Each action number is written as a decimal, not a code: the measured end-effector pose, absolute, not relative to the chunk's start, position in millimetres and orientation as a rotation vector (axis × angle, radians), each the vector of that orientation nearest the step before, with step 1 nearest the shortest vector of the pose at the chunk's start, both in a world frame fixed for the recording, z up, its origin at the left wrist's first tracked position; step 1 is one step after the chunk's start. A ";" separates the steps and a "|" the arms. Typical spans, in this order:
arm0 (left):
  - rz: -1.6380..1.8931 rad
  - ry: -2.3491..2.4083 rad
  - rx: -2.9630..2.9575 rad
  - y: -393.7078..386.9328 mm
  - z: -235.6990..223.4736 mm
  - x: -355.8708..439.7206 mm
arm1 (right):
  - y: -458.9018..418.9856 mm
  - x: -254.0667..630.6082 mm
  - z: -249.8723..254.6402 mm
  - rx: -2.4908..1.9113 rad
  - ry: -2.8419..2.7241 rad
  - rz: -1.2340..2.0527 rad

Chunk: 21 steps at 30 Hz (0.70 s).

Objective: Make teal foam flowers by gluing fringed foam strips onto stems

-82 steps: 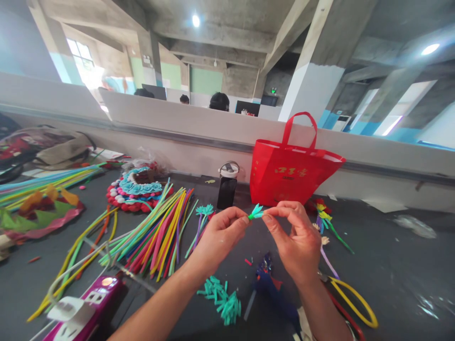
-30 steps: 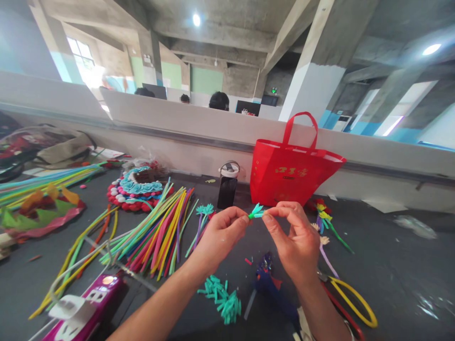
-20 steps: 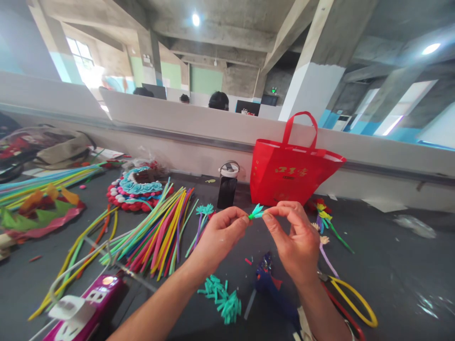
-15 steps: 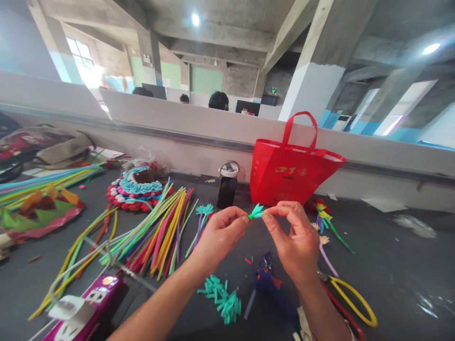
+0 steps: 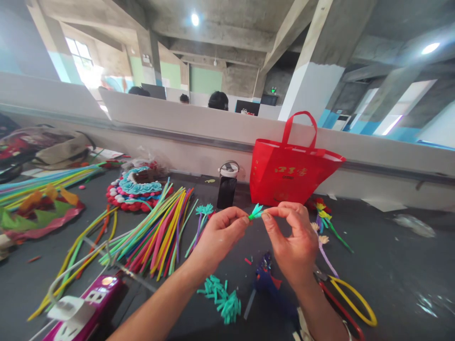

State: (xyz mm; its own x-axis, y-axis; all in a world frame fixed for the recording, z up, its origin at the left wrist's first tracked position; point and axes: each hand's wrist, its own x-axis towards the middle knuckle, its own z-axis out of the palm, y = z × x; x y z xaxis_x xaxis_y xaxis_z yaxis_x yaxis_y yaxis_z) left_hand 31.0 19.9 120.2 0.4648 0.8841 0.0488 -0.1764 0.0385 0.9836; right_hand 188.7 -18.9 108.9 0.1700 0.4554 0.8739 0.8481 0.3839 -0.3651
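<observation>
Flower slants slightly upward, petals pointing right, left hand pinching its base, right hand pinching a petal tip.

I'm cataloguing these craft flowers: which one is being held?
The small turquoise bloom with a green base, pinched in the left hand; the fuller turquoise flower, the yellow flower and the peach flowers are on the table.

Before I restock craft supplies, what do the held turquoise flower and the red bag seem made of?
Turquoise flower: matte, perhaps chenille or foam by its soft, shineless look; too small to settle. Red bag: probably non-woven fabric, low sheen, judging by its creases.
</observation>
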 end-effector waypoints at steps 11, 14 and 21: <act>0.933 0.710 1.292 19.8 119.9 30.7 | -17.4 188.4 107.5 -1.234 -1.461 -0.411; 0.930 0.704 1.295 20.4 119.4 30.5 | -17.1 188.0 107.8 -1.241 -1.458 -0.407; 0.924 0.690 1.298 22.5 115.5 30.2 | -17.0 187.7 107.2 -1.230 -1.453 -0.410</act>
